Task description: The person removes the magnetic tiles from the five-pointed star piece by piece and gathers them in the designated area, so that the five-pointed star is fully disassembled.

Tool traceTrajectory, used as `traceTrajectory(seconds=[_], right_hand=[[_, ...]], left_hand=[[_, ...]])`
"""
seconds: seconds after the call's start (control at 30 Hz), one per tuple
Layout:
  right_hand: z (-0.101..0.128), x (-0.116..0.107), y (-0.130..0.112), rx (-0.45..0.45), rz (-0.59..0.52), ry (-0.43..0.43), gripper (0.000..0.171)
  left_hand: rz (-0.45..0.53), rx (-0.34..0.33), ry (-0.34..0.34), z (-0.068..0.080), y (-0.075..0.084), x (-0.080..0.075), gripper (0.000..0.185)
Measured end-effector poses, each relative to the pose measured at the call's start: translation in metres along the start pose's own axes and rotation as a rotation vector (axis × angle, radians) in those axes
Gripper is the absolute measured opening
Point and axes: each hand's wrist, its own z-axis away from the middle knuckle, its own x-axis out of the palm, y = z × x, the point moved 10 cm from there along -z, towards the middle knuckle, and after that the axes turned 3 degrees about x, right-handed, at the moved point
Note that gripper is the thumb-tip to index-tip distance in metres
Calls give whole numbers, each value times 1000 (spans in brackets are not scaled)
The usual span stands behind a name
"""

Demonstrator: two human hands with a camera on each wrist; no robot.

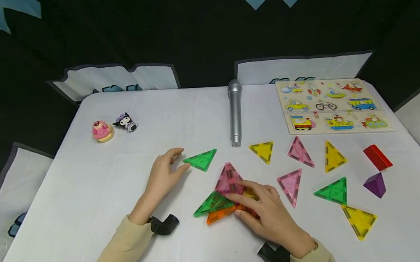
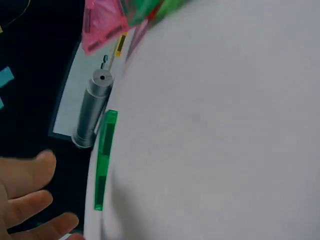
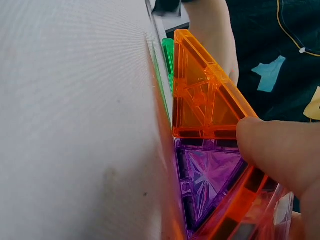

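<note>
Tile-joining is what's in hand here, by the look of it, and the action sits near the middle of the white table (image 1: 91, 222). The right hand (image 1: 264, 209) has hold of the tile cluster (image 1: 228, 179), fingers over its right side, and the right wrist view shows the thumb (image 3: 272, 142) against the corner of an orange triangle (image 3: 195, 95), just beside a purple triangle (image 3: 207, 172). In the cluster a pink piece points to the far side and a green triangle (image 1: 210, 203) juts out left. And over on the left, the left hand (image 1: 163, 173) has nothing in its grasp: fingers loosely bent, thumb right at the left corner of a loose green triangle (image 1: 202, 161), touching or just short of it, impossible to tell. That loose green piece lies just beyond the cluster and to its left, near side of the silver microphone (image 1: 235, 112). So this looks like the fetching stage: the next move seems to call for a clean thumb-and-finger pinch on that tile's edge, then a square meeting with the cluster, the right hand firm but gentle, since a hard nudge could spring those joints apart.
</note>
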Motion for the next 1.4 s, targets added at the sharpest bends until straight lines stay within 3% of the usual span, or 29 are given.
traceTrajectory(seconds=[0.1,0.23,0.3,0.43,0.6,0.7,0.87,1.2,1.4], right_hand=[[0,0,1,13,4,-11,39],[0,0,2,23,10,-21,39],[0,0,3,20,7,-16,39],[0,0,2,13,-4,-4,39],[0,-2,3,24,-15,4,38],[0,-2,3,21,-20,8,37],[0,-1,3,20,-15,-2,36],[0,2,-1,35,-18,-45,34],[1,3,-1,46,-19,-44,33]], left_hand=[[-16,56,-124,17,11,5,56],[-35,142,-413,47,28,34,74],[-54,184,-488,59,34,46,72],[-14,187,-477,68,35,55,50],[321,94,-463,71,26,57,28],[446,77,-457,71,24,58,25],[467,98,-454,72,23,56,24],[567,207,-530,74,30,49,26],[563,222,-505,75,29,49,26]])
